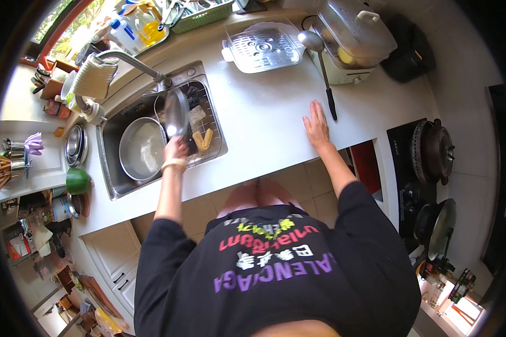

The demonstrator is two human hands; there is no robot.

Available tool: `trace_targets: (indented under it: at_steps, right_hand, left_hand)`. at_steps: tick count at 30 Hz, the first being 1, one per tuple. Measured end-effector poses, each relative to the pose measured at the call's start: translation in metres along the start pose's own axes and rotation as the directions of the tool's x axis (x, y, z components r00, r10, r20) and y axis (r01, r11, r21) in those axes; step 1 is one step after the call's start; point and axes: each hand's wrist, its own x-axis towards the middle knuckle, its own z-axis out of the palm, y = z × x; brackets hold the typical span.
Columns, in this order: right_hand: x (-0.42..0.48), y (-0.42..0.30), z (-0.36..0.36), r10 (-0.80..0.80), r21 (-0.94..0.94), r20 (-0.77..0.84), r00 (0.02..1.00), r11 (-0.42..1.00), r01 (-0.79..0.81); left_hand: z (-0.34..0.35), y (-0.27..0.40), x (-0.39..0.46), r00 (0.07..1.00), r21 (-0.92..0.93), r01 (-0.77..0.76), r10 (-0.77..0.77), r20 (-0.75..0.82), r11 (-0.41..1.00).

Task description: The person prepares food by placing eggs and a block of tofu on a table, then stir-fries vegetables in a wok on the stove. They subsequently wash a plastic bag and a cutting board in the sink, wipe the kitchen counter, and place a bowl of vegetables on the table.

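Observation:
Over the sink, my left hand grips the near end of a shiny, round piece of metal kitchenware. It is tilted on edge and blurred, so I cannot tell whether it is a lid or a shallow pan. To its left in the basin stands a large metal pot with cloudy water in it. My right hand rests on the white countertop holding nothing, thumb apart from the fingers. Just right of it lies a metal ladle with a black handle.
A wire rack in the sink's right part bears a yellow sponge and a dark scouring pad. The faucet arches over the basin. Behind are a clear steamer tray and an electric steamer. A lidded pot stands right.

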Motion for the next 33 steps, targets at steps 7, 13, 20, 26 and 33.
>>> trace_targets:
  at_steps: [7,13,20,26,33]
  right_hand:
    - [0.035,0.025,0.040,0.232,-0.157,-0.083,0.969,0.957,-0.243]
    - [0.044,-0.064,0.092,0.183,-0.306,0.060,0.981,0.939,-0.157]
    - [0.051,-0.279,0.182,-0.390,0.251,0.101,0.915,0.900,0.356]
    - [0.114,-0.132,0.176,0.154,-0.101,-0.083,0.985,0.982,-0.162]
    - [0.155,-0.264,0.218,-0.180,0.024,0.064,0.982,0.984,0.179]
  left_hand:
    - [-0.118,0.005,-0.146,0.957,0.016,-0.055,0.058,-0.283,0.998]
    - [-0.129,-0.009,-0.173,0.924,-0.063,-0.081,0.051,-0.380,0.995]
    - [-0.126,0.029,-0.112,0.979,-0.008,-0.057,0.054,-0.198,0.998]
    - [-0.158,0.065,-0.119,0.980,0.100,-0.044,0.062,-0.188,0.994]
    - [-0.188,0.073,-0.134,0.965,0.129,-0.052,0.084,-0.249,0.990]
